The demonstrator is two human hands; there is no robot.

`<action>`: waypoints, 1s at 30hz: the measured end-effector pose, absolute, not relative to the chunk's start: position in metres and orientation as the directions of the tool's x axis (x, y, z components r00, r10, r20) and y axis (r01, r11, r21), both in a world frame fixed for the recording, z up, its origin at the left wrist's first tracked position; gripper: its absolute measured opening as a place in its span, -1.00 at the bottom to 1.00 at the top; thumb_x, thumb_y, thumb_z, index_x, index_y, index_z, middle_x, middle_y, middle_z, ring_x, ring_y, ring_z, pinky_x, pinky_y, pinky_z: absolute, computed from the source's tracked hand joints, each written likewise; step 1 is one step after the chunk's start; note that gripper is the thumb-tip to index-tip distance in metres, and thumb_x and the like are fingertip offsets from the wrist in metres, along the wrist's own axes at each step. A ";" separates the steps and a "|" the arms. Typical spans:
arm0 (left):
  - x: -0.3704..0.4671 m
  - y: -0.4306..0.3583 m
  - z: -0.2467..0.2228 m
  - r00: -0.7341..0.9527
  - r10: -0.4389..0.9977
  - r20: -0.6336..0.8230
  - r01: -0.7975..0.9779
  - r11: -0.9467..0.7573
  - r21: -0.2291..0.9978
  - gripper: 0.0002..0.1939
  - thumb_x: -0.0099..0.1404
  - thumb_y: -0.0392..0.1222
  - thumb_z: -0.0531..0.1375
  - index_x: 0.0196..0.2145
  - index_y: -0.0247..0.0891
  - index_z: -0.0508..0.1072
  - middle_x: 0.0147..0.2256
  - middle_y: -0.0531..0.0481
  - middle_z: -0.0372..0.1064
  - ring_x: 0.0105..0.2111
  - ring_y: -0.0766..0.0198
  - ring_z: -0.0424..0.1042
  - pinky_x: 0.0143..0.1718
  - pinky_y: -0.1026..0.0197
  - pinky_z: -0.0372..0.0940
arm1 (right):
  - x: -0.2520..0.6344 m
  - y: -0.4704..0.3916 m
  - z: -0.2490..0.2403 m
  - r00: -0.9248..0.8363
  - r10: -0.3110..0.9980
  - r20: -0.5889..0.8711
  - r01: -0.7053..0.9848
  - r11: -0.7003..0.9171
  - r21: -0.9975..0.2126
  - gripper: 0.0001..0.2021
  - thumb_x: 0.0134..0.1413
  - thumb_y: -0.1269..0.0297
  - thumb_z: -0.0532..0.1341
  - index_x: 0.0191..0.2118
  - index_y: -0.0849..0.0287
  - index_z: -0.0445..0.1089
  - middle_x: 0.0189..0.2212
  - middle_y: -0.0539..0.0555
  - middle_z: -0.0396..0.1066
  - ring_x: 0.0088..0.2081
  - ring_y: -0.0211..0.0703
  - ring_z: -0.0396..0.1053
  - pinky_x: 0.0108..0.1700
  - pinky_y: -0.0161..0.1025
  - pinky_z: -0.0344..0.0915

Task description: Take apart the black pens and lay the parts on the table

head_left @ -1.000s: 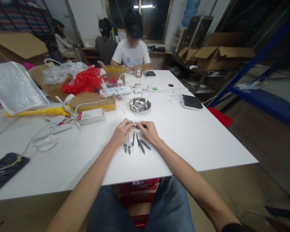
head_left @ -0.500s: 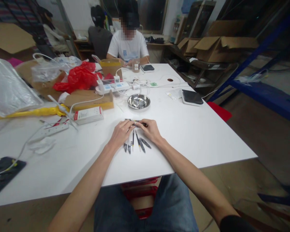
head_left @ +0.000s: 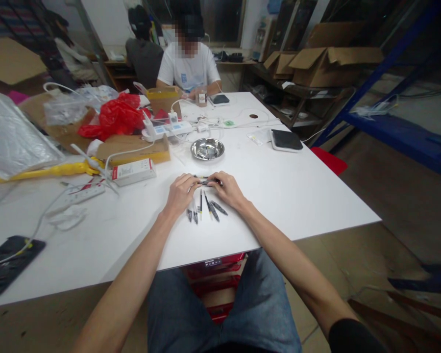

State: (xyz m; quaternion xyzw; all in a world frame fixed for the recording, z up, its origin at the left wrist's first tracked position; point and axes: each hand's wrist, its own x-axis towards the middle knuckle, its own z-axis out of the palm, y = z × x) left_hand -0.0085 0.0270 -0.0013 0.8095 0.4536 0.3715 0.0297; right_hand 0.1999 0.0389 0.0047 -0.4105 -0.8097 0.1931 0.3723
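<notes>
My left hand (head_left: pixel 183 190) and my right hand (head_left: pixel 226 189) meet over the white table, fingers closed. Between their fingertips runs a slim dark pen part (head_left: pixel 205 183), held level and gripped from both ends; the fingers hide most of it. Just beyond them lies another thin dark pen piece (head_left: pixel 200 176). On the near side, a dark pen refill (head_left: pixel 201 202) with a yellow end rests pointing toward me. Dark pen barrels (head_left: pixel 214 213) fan out to its right, and clear pieces with dark tips (head_left: pixel 195 215) lie to its left.
A shiny steel bowl (head_left: pixel 207 149) with small dark pieces stands beyond my hands. Leftward are a white box (head_left: pixel 134 171), power strips (head_left: pixel 172 128), cables and a red plastic bag (head_left: pixel 119 115). A black-topped device (head_left: pixel 286 140) sits right. A co-worker (head_left: pixel 189 68) sits across the table.
The view has shifted slightly. My fingertips have drawn a little apart, and more of the dark pen part shows between them. The loose pieces lie as before.
</notes>
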 end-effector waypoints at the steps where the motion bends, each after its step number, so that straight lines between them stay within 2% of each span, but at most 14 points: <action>1: -0.008 0.026 -0.001 0.313 0.753 0.579 0.730 -0.581 0.361 -0.84 0.44 -0.11 0.15 -0.27 -0.18 0.48 -0.30 -0.04 0.46 -0.21 0.14 0.40 -0.10 0.07 0.27 | 0.199 0.039 0.004 -0.385 0.815 0.433 0.553 0.579 -0.599 -0.77 0.39 0.21 0.12 -0.26 0.15 0.47 -0.37 0.08 0.42 -0.29 -0.12 0.32 -0.17 -0.23 0.19; 4: -0.007 0.024 0.000 0.347 0.720 0.601 0.766 -0.587 0.262 -0.84 0.44 -0.15 0.15 -0.31 -0.19 0.46 -0.31 -0.05 0.46 -0.20 0.11 0.39 -0.09 0.05 0.24 | 0.196 0.040 0.003 -0.393 0.829 0.398 0.628 0.558 -0.543 -0.62 0.44 0.15 0.04 -0.38 0.15 0.45 -0.46 0.07 0.38 -0.37 -0.15 0.28 -0.24 -0.23 0.13; 7: -0.007 0.024 0.000 0.383 0.689 0.615 0.774 -0.603 0.194 -0.83 0.45 -0.17 0.11 -0.30 -0.20 0.44 -0.31 -0.06 0.45 -0.22 0.11 0.37 -0.12 0.05 0.24 | 0.195 0.037 0.005 -0.401 0.831 0.386 0.625 0.556 -0.548 -0.61 0.46 0.13 0.01 -0.33 0.13 0.45 -0.43 0.07 0.43 -0.34 -0.15 0.31 -0.24 -0.25 0.13; 10: -0.009 0.027 -0.003 0.345 0.695 0.631 0.795 -0.573 0.197 -0.85 0.44 -0.18 0.12 -0.30 -0.20 0.42 -0.31 -0.07 0.43 -0.22 0.10 0.36 -0.13 0.06 0.25 | 0.197 0.035 0.006 -0.411 0.798 0.441 0.550 0.602 -0.579 -0.74 0.42 0.14 0.08 -0.16 0.13 0.46 -0.28 0.08 0.50 -0.23 -0.14 0.37 -0.16 -0.27 0.19; 13: -0.011 0.030 -0.007 0.304 0.694 0.653 0.806 -0.552 0.213 -0.89 0.41 -0.19 0.15 -0.31 -0.20 0.40 -0.32 -0.06 0.42 -0.22 0.10 0.36 -0.14 0.06 0.26 | 0.198 0.036 0.004 -0.440 0.754 0.487 0.478 0.656 -0.584 -0.82 0.37 0.24 0.16 -0.05 0.16 0.44 -0.16 0.10 0.52 -0.15 -0.13 0.38 -0.08 -0.26 0.22; 17: -0.011 0.031 -0.008 0.303 0.700 0.647 0.807 -0.550 0.217 -0.91 0.38 -0.23 0.16 -0.33 -0.19 0.36 -0.33 -0.06 0.40 -0.23 0.10 0.35 -0.15 0.07 0.26 | 0.198 0.039 0.002 -0.430 0.781 0.452 0.529 0.624 -0.575 -0.83 0.37 0.26 0.14 -0.12 0.16 0.46 -0.23 0.09 0.53 -0.20 -0.12 0.40 -0.12 -0.26 0.20; 23: -0.008 0.028 -0.003 0.229 0.721 0.653 0.838 -0.488 0.245 -0.90 0.36 -0.27 0.15 -0.35 -0.18 0.35 -0.32 -0.06 0.41 -0.21 0.08 0.35 -0.11 0.05 0.23 | 0.189 0.033 0.008 -0.382 0.841 0.383 0.676 0.537 -0.505 -0.56 0.49 0.13 -0.08 -0.32 0.14 0.43 -0.45 0.05 0.46 -0.40 -0.15 0.33 -0.26 -0.25 0.11; 27: -0.008 0.025 -0.001 0.225 0.712 0.665 0.849 -0.478 0.224 -0.95 0.39 -0.22 0.17 -0.25 -0.20 0.43 -0.26 -0.07 0.46 -0.15 0.07 0.36 -0.08 0.04 0.19 | 0.189 0.035 0.006 -0.339 0.826 0.451 0.607 0.558 -0.566 -0.61 0.47 0.15 -0.06 -0.32 0.15 0.40 -0.42 0.05 0.44 -0.36 -0.16 0.32 -0.24 -0.27 0.13; 30: -0.010 0.022 0.000 0.222 0.727 0.650 0.847 -0.474 0.242 -0.87 0.41 -0.16 0.16 -0.16 -0.19 0.49 -0.23 -0.07 0.49 -0.10 0.06 0.35 -0.05 0.02 0.17 | 0.195 0.038 0.002 -0.263 0.802 0.536 0.493 0.589 -0.640 -0.70 0.41 0.19 0.01 -0.26 0.18 0.41 -0.33 0.06 0.46 -0.29 -0.16 0.34 -0.18 -0.28 0.19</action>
